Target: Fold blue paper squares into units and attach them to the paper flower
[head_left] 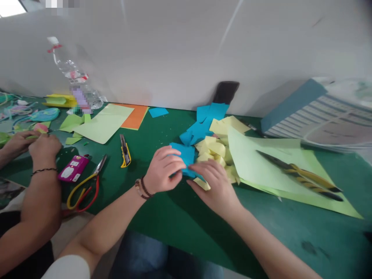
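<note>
My left hand (165, 170) and my right hand (216, 188) meet over the table, fingertips close together. Both have their fingers closed on a piece of blue paper (198, 175), partly hidden by the fingers. A blue paper square (186, 154) shows just behind my left fingers. Beside my right hand is a pile of folded pale yellow paper pieces (215, 149), and one of them (202, 183) shows under my right fingers. More blue paper pieces (200, 130) lie behind the pile.
Pliers (299, 174) rest on green sheets (261, 151) at right. A yellow utility knife (125, 152), red-and-yellow scissors (87, 186) and a purple packet (74, 168) lie left. A phone (226, 92) leans on the wall. Another person's hands (43, 147) work at far left near a bottle (71, 71).
</note>
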Tool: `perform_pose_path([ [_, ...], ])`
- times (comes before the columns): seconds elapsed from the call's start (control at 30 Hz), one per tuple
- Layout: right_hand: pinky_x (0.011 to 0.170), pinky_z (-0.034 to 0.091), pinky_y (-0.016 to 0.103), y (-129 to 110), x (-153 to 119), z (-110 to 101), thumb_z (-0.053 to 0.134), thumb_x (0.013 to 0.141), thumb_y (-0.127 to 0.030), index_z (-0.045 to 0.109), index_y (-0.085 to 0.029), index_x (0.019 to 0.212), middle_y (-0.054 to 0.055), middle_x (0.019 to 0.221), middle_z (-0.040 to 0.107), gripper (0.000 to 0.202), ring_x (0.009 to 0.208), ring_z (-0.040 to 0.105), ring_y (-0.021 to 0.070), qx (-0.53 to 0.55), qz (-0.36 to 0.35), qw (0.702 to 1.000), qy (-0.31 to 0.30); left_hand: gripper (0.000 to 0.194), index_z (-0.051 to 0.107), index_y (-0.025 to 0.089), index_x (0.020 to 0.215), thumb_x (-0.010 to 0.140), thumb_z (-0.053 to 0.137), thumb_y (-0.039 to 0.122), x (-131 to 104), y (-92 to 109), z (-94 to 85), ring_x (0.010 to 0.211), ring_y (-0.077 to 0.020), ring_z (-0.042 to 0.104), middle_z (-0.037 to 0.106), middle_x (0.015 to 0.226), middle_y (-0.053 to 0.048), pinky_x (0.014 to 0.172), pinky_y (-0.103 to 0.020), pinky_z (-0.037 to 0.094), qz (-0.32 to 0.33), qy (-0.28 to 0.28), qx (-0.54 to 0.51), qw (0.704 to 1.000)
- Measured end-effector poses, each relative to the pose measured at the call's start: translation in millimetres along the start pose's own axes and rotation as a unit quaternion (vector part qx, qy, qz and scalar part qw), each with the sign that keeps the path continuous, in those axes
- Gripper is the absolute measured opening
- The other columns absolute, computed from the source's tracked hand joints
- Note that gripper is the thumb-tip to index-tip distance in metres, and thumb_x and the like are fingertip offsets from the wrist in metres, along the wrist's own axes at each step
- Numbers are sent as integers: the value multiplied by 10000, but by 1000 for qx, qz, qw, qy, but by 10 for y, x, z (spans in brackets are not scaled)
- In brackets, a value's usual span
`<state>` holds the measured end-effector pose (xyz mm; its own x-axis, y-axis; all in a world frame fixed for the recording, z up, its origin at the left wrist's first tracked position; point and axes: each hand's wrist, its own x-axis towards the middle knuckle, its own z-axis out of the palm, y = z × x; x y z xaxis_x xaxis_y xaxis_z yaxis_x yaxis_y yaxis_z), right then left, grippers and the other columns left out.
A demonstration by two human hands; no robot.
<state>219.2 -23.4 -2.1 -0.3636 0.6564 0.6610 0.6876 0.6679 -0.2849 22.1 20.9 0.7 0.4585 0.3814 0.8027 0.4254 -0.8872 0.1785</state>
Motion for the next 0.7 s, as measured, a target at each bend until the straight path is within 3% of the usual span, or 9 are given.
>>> perform_pose_path([
  [0.07, 773, 547, 384, -52, -122, 23, 587, 850, -120, 628, -212, 970, 58, 886, 712, 157, 873, 629, 214, 44, -9, 999, -6, 133, 596, 202, 891, 789, 569, 121, 66, 148, -97, 971, -208, 646, 702, 831, -13, 976, -434, 493, 25, -15, -12, 999],
  [0.13, 709, 556, 346, -65, -210, 42, 519, 817, -35, 628, -218, 942, 47, 844, 699, 247, 836, 629, 199, 95, -10, 995, -36, 114, 595, 188, 935, 831, 552, 200, 98, 289, -229, 835, -181, 657, 697, 822, -34, 837, -355, 545, 36, -52, -44, 997],
  [0.17, 703, 559, 340, -67, -244, 50, 488, 791, -4, 628, -217, 944, 45, 846, 698, 297, 833, 631, 195, 118, -10, 991, -58, 130, 596, 185, 960, 853, 538, 233, 86, 350, -302, 808, -176, 657, 699, 838, -42, 796, -337, 549, 3, -73, -57, 996],
  [0.23, 713, 562, 334, -76, -297, 69, 443, 737, 40, 630, -212, 931, 42, 860, 705, 369, 840, 636, 189, 147, -13, 984, -99, 160, 595, 192, 1022, 900, 499, 230, -18, 450, -443, 896, -188, 660, 706, 928, -55, 822, -337, 538, -134, -131, -50, 981],
  [0.33, 740, 563, 332, -107, -344, 103, 422, 701, 65, 644, -207, 880, 40, 886, 723, 394, 847, 650, 182, 152, -34, 978, -140, 176, 597, 203, 1047, 923, 473, 189, -354, 573, -573, 908, -182, 659, 699, 969, -54, 806, -321, 542, -290, -178, -20, 940],
  [0.4, 777, 567, 348, -131, -352, 112, 423, 697, 63, 662, -205, 877, 44, 918, 730, 402, 870, 662, 185, 140, -43, 976, -162, 174, 604, 209, 1046, 928, 478, 186, -613, 667, -587, 954, -199, 652, 695, 997, -64, 842, -353, 539, -328, -176, 2, 928],
  [0.5, 819, 574, 395, -154, -335, 91, 481, 738, 10, 688, -205, 906, 54, 973, 734, 342, 923, 672, 215, 128, -52, 968, -211, 228, 587, 223, 1125, 907, 582, 290, -900, 834, -540, 1043, -226, 637, 688, 1079, -76, 944, -413, 517, -327, -166, -12, 930],
  [0.6, 761, 589, 379, -163, -323, 80, 548, 846, -119, 695, -212, 938, 55, 919, 737, 197, 871, 685, 210, 147, -29, 958, -244, 358, 553, 226, 1183, 866, 655, 356, -1026, 965, -467, 1057, -235, 644, 690, 1110, -77, 1005, -465, 488, -327, -150, -23, 933],
  [0.7, 683, 589, 334, -163, -353, 142, 512, 934, -242, 675, -212, 1052, 54, 884, 736, 204, 791, 697, 188, 139, 35, 963, -228, 267, 550, 233, 1158, 900, 608, 272, -1064, 1007, -403, 999, -199, 664, 705, 1054, -49, 1030, -463, 473, -342, -128, -21, 931],
])
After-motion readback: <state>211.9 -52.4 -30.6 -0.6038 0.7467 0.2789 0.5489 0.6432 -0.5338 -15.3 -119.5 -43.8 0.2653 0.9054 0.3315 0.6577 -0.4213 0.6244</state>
